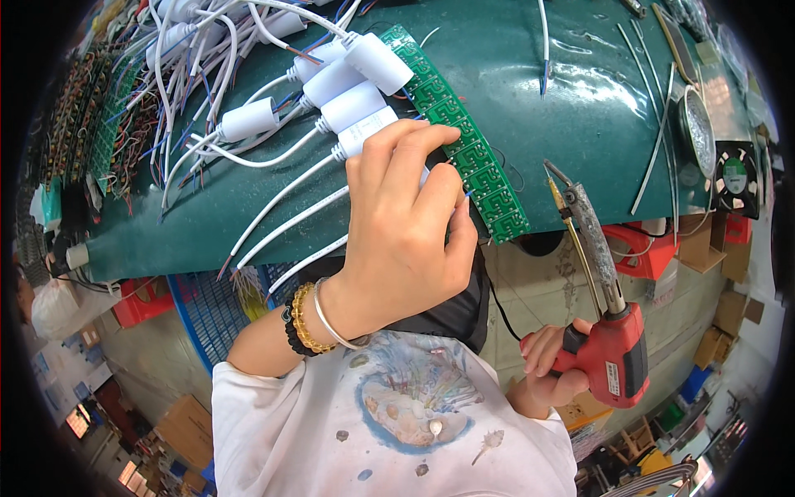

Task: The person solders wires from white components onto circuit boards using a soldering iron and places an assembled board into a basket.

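Observation:
My left hand [414, 215], with bracelets at the wrist, curls over the row of white cylindrical cable housings, its fingers closed around one that is mostly hidden. A fingertip rests at the edge of a green circuit board strip [472, 157]. A bit of blue wire shows by the thumb. More white housings [352, 106] with white cables lie against the strip, up and left of that hand. Low on the right, my right hand [556, 364] grips the red handle of a soldering gun [617, 356]. The gun's tip and brass-coloured feed tube point up toward the table, apart from the board.
A heap of white cables [199, 50] with bare ends covers the back left of the green table [580, 108]. Circuit strips [103, 124] are stacked at far left. On the right lie solder sticks [654, 149], a metal dish [698, 132] and a small fan [735, 178].

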`<state>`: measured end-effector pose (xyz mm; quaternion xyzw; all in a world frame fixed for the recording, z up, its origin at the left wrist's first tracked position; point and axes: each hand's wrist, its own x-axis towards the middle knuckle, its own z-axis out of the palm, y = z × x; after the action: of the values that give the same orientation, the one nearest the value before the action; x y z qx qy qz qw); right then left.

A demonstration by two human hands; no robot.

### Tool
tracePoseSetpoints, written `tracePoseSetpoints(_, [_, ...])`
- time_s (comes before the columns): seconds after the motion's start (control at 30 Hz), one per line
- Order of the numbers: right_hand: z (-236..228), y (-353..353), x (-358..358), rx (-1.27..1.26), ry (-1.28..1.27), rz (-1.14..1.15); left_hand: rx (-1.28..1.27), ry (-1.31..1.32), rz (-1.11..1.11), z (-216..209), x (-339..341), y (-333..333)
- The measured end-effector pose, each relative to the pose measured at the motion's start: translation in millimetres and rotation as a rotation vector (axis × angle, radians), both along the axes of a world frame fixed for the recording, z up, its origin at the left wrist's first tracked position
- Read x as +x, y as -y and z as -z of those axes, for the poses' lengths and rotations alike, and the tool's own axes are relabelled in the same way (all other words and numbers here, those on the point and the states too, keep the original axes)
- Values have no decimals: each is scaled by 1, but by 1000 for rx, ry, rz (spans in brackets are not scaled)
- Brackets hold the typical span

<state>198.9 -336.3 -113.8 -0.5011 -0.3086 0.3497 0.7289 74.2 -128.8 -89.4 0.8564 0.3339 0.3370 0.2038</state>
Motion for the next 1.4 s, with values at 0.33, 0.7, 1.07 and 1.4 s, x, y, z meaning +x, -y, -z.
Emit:
tracePoseSetpoints(0.33, [-1, 6, 10, 14, 50, -81, -12, -9, 25, -3, -3, -2])
tracePoseSetpoints(0.7, [-8, 10, 22, -95, 111, -91, -41, 15, 2, -1, 2, -4])
tracePoseSetpoints(1.07, [-4, 19, 26, -236, 164, -120, -42, 25, 16, -1, 2, -5])
tracePoseSetpoints(1.4, [-10, 8, 29, -115, 267, -198, -23, 16, 5, 0, 1, -5])
